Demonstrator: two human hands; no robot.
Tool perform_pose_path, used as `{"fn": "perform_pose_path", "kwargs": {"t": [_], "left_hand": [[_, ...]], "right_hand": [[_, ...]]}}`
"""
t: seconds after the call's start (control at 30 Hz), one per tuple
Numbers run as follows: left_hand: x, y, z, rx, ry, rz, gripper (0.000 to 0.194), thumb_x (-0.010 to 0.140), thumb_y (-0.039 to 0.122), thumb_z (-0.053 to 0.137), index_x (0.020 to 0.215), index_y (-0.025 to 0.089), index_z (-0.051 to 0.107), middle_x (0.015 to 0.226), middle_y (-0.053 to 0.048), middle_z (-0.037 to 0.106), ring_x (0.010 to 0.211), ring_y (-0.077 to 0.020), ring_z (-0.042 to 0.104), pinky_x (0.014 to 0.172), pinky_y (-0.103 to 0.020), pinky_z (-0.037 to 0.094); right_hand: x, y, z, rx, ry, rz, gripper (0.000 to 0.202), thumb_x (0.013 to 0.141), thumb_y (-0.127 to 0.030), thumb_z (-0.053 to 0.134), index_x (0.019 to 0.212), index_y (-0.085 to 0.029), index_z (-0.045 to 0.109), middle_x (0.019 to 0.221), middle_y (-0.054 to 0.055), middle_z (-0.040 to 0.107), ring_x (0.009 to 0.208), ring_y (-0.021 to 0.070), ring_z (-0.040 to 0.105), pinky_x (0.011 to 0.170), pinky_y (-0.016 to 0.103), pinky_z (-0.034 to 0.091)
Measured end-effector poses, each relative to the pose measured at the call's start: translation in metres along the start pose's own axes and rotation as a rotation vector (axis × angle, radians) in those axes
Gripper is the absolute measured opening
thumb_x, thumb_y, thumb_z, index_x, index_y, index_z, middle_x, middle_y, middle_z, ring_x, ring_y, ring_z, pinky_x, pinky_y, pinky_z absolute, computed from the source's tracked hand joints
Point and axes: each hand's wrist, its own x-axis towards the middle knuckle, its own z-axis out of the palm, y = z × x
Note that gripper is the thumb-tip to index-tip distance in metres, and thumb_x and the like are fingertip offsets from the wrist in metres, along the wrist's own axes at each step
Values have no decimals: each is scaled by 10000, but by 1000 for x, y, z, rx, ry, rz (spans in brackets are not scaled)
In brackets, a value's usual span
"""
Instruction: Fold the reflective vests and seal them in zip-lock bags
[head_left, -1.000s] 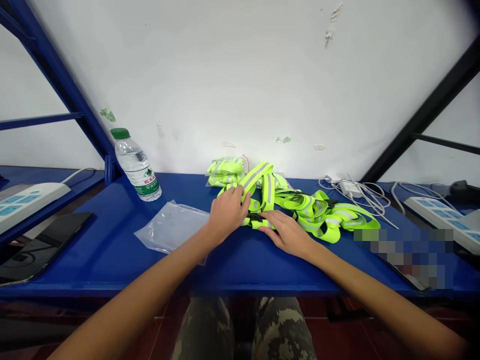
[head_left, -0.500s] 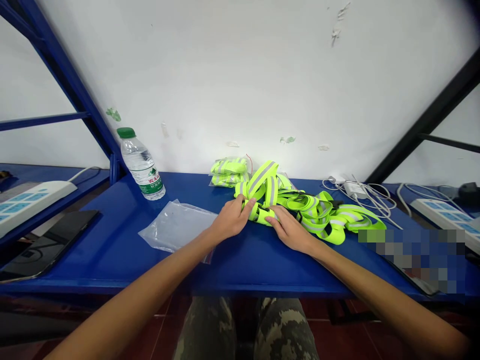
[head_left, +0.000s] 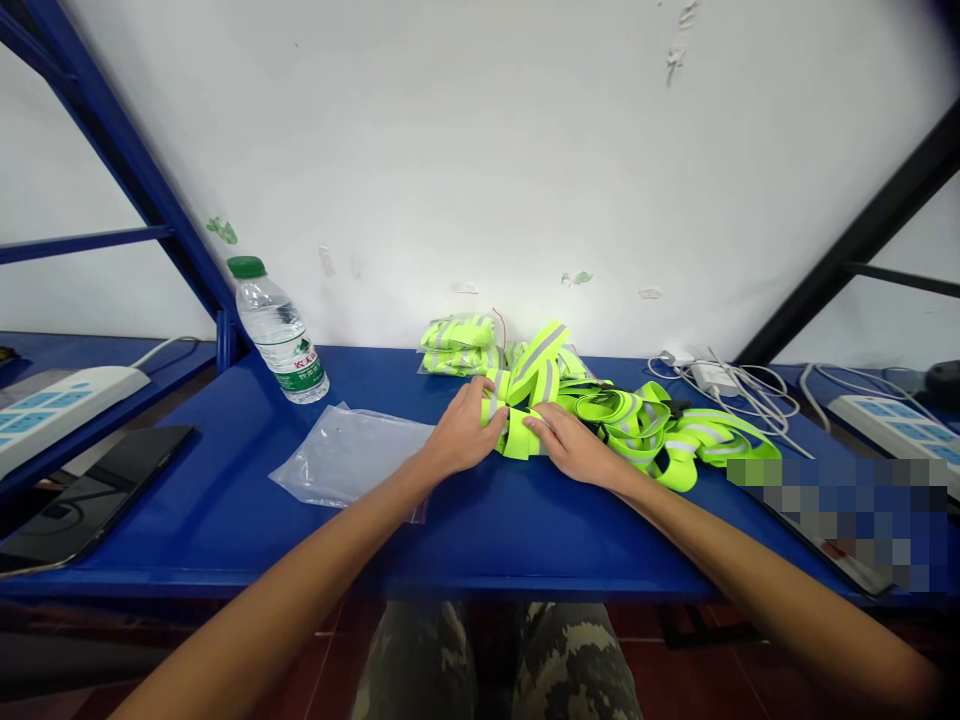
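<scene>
Between my two hands is a folded yellow-green strap [head_left: 519,432] with grey reflective stripes. My left hand [head_left: 469,428] grips its left side, thumb in front. On the right side, my right hand [head_left: 568,440] pinches the same strap between thumb and fingers. One loop of the strap stands up behind my hands. A tangled pile of similar straps [head_left: 637,420] with black parts lies just right of and behind my right hand. Left of my left hand, a clear plastic bag [head_left: 352,455] lies flat, partly under my left forearm.
Packed straps in clear bags [head_left: 459,345] sit against the wall. A water bottle [head_left: 281,335] stands at the left of the blue table [head_left: 465,550]. White cables [head_left: 739,390] lie at the right. Power strips and dark flat devices are at both sides.
The strap between my hands has been turned, and a wider flat piece now shows in front. My fingers have shifted slightly on it. The loop behind leans further right.
</scene>
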Motion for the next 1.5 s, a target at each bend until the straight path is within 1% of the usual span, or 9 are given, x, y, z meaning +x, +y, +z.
{"fn": "perform_pose_path", "kwargs": {"t": [0.17, 0.33, 0.57, 0.73, 0.83, 0.97, 1.07, 1.23, 1.5], "left_hand": [[4, 1, 0, -35, -78, -34, 317, 1007, 407, 268, 1082, 205, 499, 905, -56, 657, 892, -224, 645, 788, -324, 454], [12, 1, 5, 29, -37, -1, 222, 980, 331, 347, 1032, 209, 524, 883, -48, 658, 849, -219, 640, 776, -319, 443], [11, -5, 24, 107, -52, 6, 217, 855, 106, 407, 1015, 214, 508, 918, -43, 636, 880, -199, 613, 811, -323, 465], [6, -1, 31, 220, -30, 32, 272, 744, 43, 453, 966, 193, 503, 998, -89, 608, 997, -241, 569, 912, -384, 439], [7, 0, 30, 212, -30, 2, 269, 738, 40, 466, 952, 200, 498, 1012, -87, 609, 989, -233, 573, 880, -360, 449], [7, 2, 23, 182, 15, -30, 194, 827, 129, 513, 996, 223, 506, 906, -34, 644, 875, -205, 621, 755, -307, 447], [3, 7, 18, 198, 46, -41, 175, 950, 291, 443, 1096, 223, 511, 772, -9, 665, 754, -205, 650, 690, -299, 428], [-6, 22, 18, 329, 43, 61, 323, 995, 433, 348, 1090, 192, 540, 958, -90, 720, 882, -255, 687, 718, -312, 449], [7, 16, 22, 405, -1, -83, 335, 1014, 407, 302, 1091, 204, 556, 904, -81, 735, 840, -266, 710, 700, -305, 451]], "right_hand": [[5, -1, 1, 60, -1, 6, 401, 1012, -500, 296, 755, -224, 430, 720, 16, 528, 714, 182, 523, 689, 319, 438], [6, 2, 4, 145, -10, 64, 421, 1005, -509, 319, 755, -209, 477, 752, 23, 564, 760, 188, 555, 731, 335, 461], [1, 1, 9, 119, 221, -2, 233, 986, -358, 444, 963, -205, 618, 1035, 99, 615, 1028, 236, 566, 939, 431, 456], [-14, -8, -6, -41, 86, -169, 259, 943, -415, 547, 1050, -202, 647, 1050, 105, 659, 1025, 269, 553, 942, 479, 454], [-22, -12, -14, -112, -28, -263, 586, 820, -530, 684, 1269, -175, 558, 1178, 136, 625, 1116, 317, 518, 988, 522, 444], [-22, -11, -14, -197, -79, -282, 406, 936, -391, 554, 1268, -157, 556, 1130, 143, 643, 1085, 309, 539, 982, 516, 452], [-18, -9, -11, -189, -66, -260, 344, 954, -356, 521, 1241, -174, 572, 1128, 137, 653, 1062, 305, 558, 963, 507, 463], [-10, -4, -7, -44, 11, -115, 292, 1009, -330, 386, 1185, -192, 574, 1108, 118, 674, 1043, 271, 614, 935, 444, 474], [-2, 1, 8, 70, 172, 115, 246, 999, -414, 419, 1070, -198, 515, 870, 42, 674, 690, 188, 624, 719, 321, 480]]}}
